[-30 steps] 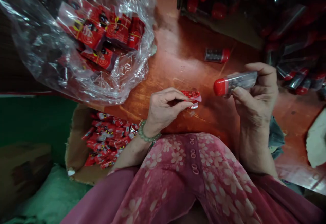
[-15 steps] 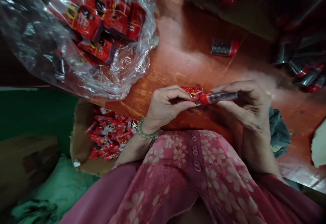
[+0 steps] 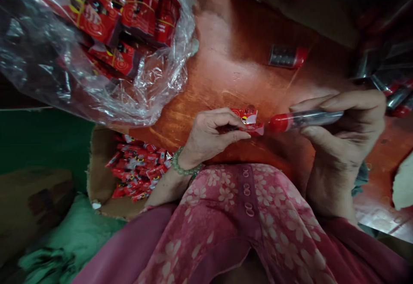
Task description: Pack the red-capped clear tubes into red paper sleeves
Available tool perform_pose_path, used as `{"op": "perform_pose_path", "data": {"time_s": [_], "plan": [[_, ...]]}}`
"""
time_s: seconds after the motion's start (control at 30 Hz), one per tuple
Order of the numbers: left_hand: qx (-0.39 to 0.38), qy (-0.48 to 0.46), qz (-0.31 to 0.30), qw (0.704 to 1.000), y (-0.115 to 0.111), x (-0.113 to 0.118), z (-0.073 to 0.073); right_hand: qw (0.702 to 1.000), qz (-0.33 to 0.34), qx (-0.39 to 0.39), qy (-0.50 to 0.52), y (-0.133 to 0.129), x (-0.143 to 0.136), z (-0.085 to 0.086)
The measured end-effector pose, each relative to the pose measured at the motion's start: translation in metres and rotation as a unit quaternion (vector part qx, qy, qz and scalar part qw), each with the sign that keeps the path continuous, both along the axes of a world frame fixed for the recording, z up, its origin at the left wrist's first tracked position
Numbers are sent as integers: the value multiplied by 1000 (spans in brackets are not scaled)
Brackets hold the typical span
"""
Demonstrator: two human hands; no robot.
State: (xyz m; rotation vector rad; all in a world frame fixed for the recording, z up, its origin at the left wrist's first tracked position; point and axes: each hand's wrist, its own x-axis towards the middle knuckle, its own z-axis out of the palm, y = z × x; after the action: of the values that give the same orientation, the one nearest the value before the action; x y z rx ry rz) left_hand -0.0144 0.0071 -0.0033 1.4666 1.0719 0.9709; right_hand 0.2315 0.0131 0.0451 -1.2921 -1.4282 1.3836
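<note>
My left hand (image 3: 217, 135) pinches a small red printed wrapper (image 3: 255, 129) between thumb and fingers, just above the table. Behind it on the tabletop lies another red printed wrapper (image 3: 244, 115), partly covered by my fingers. To the right, my right hand (image 3: 348, 133) is closed around a dark see-through tube with a red cap (image 3: 306, 120). The tube lies nearly level, its red end pointing left at the wrapper with a small gap between them. What is inside the tube cannot be made out.
A clear plastic bag (image 3: 161, 90) with bundled red wrappers stands at upper left. A cardboard box (image 3: 97, 176) holds many red packets (image 3: 138, 165). One red-capped tube (image 3: 287, 56) lies on the reddish table (image 3: 213, 60); more tubes (image 3: 402, 99) pile up at far right.
My right hand has moved right with the red-capped tube, drawing its red end away from the wrapper. My left hand stays nearly in place, holding the wrapper.
</note>
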Motion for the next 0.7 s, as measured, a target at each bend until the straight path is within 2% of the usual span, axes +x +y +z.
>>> {"op": "perform_pose_path", "data": {"time_s": [0.13, 0.27, 0.4, 0.53, 0.7], "plan": [[-59, -12, -5, 998, 0, 1, 2, 999, -23, -10, 20, 0, -18, -6], [-87, -24, 4, 996, -1, 1, 0, 999, -24, 25, 30, -4, -15, -19], [-90, -38, -3, 995, -1, 1, -3, 998, 24, 63, -8, -6, 0, -25], [-77, -31, -15, 996, -2, 2, -4, 994, 67, 68, -55, -1, 6, -21], [-75, -4, -35, 997, -2, 2, -2, 991, 116, 21, -61, 3, 5, -16]]}}
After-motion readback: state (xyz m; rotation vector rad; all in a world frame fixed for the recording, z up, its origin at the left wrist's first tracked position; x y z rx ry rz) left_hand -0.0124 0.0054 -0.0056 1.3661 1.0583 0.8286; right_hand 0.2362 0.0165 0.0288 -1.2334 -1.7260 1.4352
